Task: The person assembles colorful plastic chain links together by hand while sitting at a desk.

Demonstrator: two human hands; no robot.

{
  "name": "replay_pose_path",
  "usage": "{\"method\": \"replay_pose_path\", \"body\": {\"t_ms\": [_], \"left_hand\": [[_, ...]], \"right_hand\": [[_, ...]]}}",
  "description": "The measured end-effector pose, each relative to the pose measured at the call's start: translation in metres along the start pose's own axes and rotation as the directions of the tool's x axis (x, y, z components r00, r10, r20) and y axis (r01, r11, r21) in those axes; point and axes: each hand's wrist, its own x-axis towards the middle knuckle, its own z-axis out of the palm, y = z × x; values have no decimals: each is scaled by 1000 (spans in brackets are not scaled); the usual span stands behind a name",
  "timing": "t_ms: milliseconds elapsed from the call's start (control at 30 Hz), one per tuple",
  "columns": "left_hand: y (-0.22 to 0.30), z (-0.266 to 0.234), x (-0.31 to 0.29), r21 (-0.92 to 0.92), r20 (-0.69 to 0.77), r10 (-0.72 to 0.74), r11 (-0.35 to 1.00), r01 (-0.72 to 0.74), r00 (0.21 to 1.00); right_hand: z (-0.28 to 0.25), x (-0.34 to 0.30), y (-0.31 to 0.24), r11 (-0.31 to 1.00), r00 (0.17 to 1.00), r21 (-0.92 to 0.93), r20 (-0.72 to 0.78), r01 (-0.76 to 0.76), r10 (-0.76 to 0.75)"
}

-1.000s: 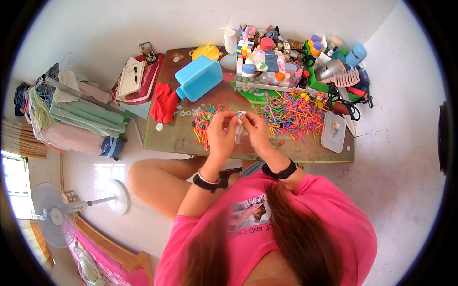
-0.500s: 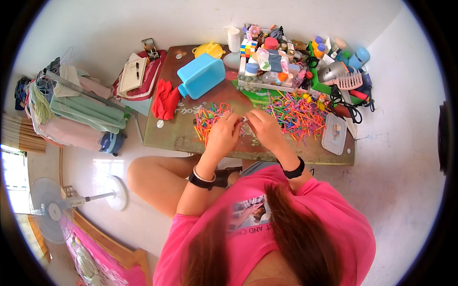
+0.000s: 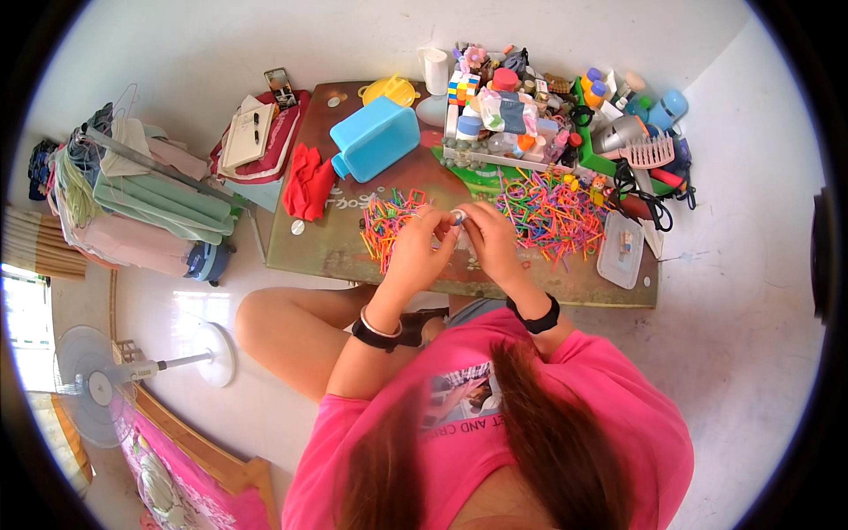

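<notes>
Both hands meet over the low tabletop (image 3: 353, 256), left hand (image 3: 422, 252) and right hand (image 3: 488, 240) pinching one small whitish piece (image 3: 457, 216) between fingertips, grip narrow, raised so it's easy to see. Colourful stick piles (image 3: 552, 212) sit either side, within reach.

I sit on a pale, shiny floor (image 3: 751, 291) in front of a low brown tabletop (image 3: 336, 243) that stands against a plain white wall (image 3: 265, 35). On my left a drying rack (image 3: 150, 199) carries folded clothes in green and pink. Nearer to me a white standing fan (image 3: 97, 380) is on the floor. Strong daylight comes from the left edge, beside a striped curtain (image 3: 35, 243), and it makes bright spots on the floor.
</notes>
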Motion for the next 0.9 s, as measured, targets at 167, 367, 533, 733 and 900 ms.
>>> {"method": "replay_pose_path", "body": {"t_ms": [167, 367, 533, 733, 900], "left_hand": [[-2, -2, 2, 102, -9, 99, 990, -97, 995], [5, -3, 3, 120, -76, 275, 957, -265, 958], [9, -1, 0, 71, -91, 214, 976, -208, 973], [5, -5, -1, 75, -42, 18, 997, -15, 999], [9, -7, -1, 119, -46, 53, 992, -47, 998]], "right_hand": [[-10, 7, -6, 950, 973, -213, 25, 229, -229], [2, -1, -9, 886, 976, 415, 29, -207, 214], [4, -4, 10, 459, 853, 728, 356, -510, 382], [-12, 4, -4, 918, 966, -300, 86, 259, -244], [-15, 3, -11, 881, 956, -373, 102, 292, -274]]}}
